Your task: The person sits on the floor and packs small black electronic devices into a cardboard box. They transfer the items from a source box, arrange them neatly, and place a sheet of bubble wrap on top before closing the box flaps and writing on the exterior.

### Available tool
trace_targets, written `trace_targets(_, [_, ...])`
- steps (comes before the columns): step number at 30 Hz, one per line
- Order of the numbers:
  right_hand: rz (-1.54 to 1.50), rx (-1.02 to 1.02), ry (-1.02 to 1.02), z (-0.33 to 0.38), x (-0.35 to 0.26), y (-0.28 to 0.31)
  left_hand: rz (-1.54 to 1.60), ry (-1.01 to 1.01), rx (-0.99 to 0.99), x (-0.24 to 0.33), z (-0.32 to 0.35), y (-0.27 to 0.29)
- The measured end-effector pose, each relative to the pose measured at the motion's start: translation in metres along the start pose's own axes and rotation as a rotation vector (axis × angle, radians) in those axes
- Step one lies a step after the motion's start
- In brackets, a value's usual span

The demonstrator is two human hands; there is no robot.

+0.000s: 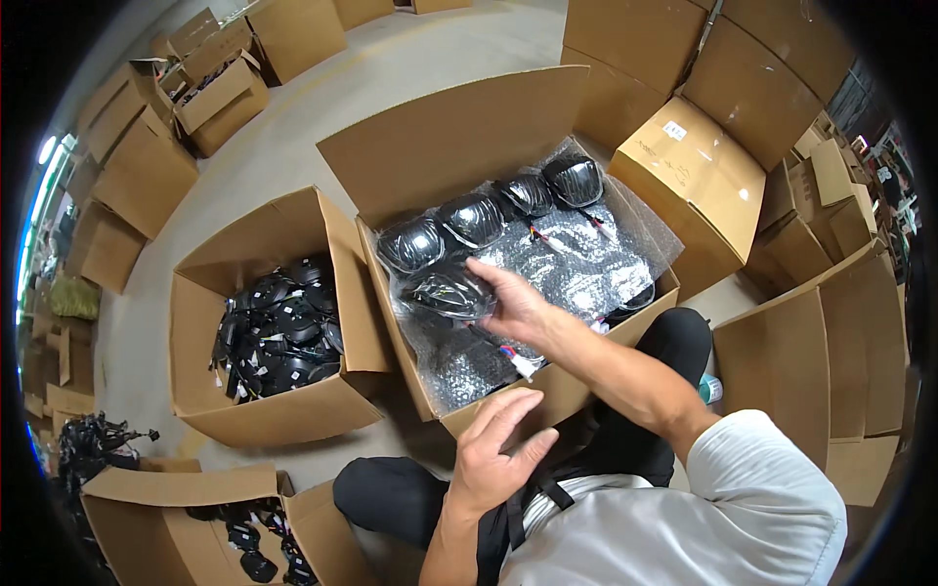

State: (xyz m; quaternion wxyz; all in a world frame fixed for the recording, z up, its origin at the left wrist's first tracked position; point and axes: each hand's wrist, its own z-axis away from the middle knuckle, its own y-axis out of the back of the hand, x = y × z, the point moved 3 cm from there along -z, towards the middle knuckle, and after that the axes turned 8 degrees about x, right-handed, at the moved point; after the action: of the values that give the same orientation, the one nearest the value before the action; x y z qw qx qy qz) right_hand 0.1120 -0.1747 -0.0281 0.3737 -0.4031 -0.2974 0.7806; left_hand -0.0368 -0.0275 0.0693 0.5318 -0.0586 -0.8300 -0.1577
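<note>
My right hand reaches into the large open cardboard box and grips the edge of a glossy black rounded shell in clear plastic, at the left of the box. Behind it a row of similar shells lies along the far side on bubble wrap. Coloured wires with a white connector stick out below my right hand. In front of the box's near wall, my left hand is raised with nothing in it, thumb and fingers apart.
Left of the large box stands an open carton full of black wired parts. Another carton with black parts is at lower left, beside a dark bundle of cables. A closed carton stands at right; tall cardboard stands nearer.
</note>
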Motion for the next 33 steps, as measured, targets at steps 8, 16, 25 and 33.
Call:
trace_targets(8, [0.27,0.099,0.428,-0.054,0.036,0.034,-0.034,0.21,0.235,-0.022,0.019,0.039])
trace_targets(16, [1.731,0.355,0.891,-0.028,-0.079,0.004,-0.374,0.327,0.247,-0.044,-0.04,0.042])
trace_targets(25, [2.127,0.432,1.149,-0.083,-0.258,0.151,-0.524,0.389,0.464,-0.005,0.067,0.149])
trace_targets(33, [2.375,0.427,0.979,-0.122,-0.307,0.172,-0.694,0.759,1.059,-0.005,0.283,0.339])
